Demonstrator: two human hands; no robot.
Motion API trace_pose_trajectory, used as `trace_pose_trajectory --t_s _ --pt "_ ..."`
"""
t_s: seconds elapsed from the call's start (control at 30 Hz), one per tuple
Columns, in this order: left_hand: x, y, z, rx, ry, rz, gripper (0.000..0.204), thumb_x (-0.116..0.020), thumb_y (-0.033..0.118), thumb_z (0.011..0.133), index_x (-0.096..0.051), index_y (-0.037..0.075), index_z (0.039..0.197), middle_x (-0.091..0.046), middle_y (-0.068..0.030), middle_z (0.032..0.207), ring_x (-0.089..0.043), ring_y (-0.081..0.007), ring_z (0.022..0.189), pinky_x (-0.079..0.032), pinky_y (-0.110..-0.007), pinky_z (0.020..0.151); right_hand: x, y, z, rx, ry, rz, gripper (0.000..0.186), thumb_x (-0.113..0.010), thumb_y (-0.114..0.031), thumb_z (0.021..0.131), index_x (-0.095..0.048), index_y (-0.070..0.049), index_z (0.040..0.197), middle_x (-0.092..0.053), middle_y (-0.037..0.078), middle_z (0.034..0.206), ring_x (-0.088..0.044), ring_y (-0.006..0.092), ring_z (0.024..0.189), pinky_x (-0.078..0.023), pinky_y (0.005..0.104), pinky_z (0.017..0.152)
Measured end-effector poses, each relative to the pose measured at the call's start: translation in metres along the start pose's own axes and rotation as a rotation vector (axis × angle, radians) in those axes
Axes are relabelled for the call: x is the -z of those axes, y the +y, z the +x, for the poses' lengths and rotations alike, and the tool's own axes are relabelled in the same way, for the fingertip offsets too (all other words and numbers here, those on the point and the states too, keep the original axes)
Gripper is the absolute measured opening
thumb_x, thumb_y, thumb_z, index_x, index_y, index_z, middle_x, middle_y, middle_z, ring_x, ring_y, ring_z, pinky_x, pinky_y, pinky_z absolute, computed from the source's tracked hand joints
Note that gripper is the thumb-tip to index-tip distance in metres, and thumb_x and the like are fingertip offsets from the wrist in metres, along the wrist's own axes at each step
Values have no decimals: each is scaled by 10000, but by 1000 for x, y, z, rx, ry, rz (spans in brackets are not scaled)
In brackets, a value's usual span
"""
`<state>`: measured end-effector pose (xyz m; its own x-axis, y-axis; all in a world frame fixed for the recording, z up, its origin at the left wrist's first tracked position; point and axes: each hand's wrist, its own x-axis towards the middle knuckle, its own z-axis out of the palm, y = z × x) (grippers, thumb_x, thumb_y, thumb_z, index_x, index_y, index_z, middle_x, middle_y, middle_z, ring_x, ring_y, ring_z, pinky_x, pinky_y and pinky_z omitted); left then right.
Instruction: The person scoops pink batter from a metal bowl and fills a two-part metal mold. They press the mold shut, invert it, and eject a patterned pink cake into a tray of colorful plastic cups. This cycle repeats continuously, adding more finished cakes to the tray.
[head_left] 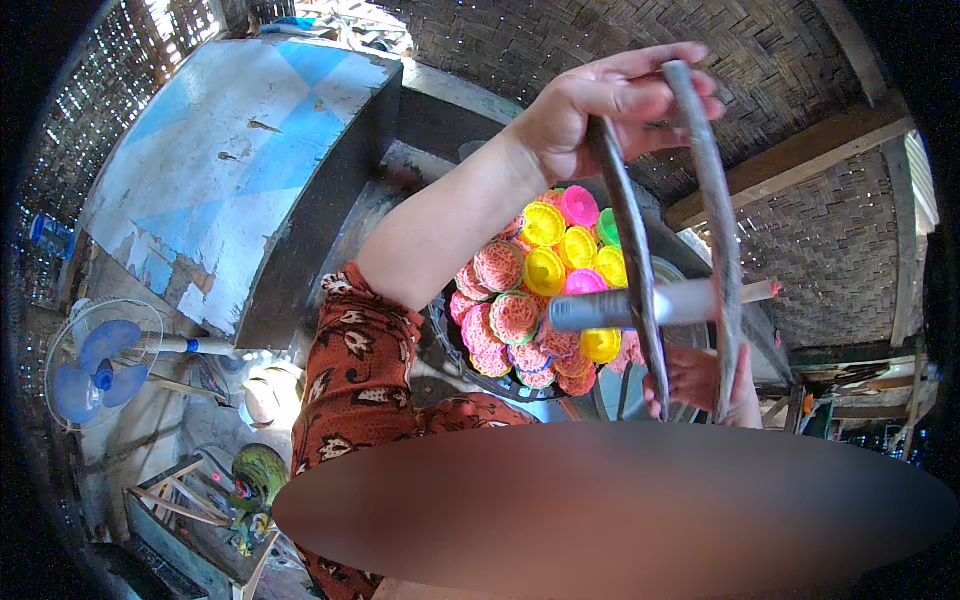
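My left hand (pixel 630 105) is raised at the upper middle, fingers wrapped round the upper ends of two long, dark bars (pixel 712 210). My right hand (pixel 700 385) is lower, closed around their lower ends and partly hidden by them. A grey-and-white cylinder (pixel 590 312) lies crosswise at the bars; whether it is attached cannot be told. Beyond, a dark basket (pixel 450 350) is heaped with pink lacy pieces (pixel 497 265) and yellow, pink and green cup molds (pixel 542 225). A blurred patch covers the lower middle of the view.
A peeling white-and-blue board surface (pixel 190 150) fills the upper left, over a dark ledge. A blue-bladed fan (pixel 100 372) stands at left, above a small wooden frame (pixel 170 505) with green objects beside it. Woven walls (pixel 790 250) and wooden beams (pixel 790 160) surround the area.
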<state>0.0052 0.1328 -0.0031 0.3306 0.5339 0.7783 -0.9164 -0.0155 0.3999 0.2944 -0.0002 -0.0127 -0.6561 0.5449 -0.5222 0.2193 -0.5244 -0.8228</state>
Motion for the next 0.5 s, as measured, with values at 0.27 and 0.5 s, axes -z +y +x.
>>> trace_pose_trajectory --t_s 0.27,0.5 --pt "77 -22 -17 30 386 -276 711 -488 675 723 -528 56 1070 -593 -112 966 -562 -301 976 -435 -436 868 29 -7 34 15 57 -39 967 -255 -769 732 -343 3 1307 -498 249 1156 -542 342 990 -420 470 842" --pt "91 -26 -37 -15 392 -313 589 -482 640 752 -599 92 931 -598 -99 891 -587 -302 898 -485 -425 775 32 -4 34 -18 103 -126 851 -271 -719 774 -366 -68 1314 -519 249 1118 -552 349 963 -430 462 814"
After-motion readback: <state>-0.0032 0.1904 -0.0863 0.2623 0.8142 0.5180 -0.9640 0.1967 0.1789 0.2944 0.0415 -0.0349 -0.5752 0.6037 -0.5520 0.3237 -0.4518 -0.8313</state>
